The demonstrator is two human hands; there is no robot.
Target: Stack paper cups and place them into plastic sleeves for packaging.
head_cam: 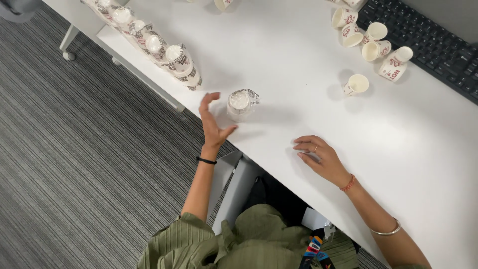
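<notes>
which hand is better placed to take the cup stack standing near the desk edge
Left. The left hand is open and curved right beside the upright cup stack, not touching it. The right hand rests flat on the white desk, farther off.

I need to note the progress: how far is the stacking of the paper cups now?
Done: a row of upside-down cups stands along the table edge. In hand: the left hand is open beside one upside-down cup; the right hand rests flat. Left: loose cups lie by the keyboard.
</notes>
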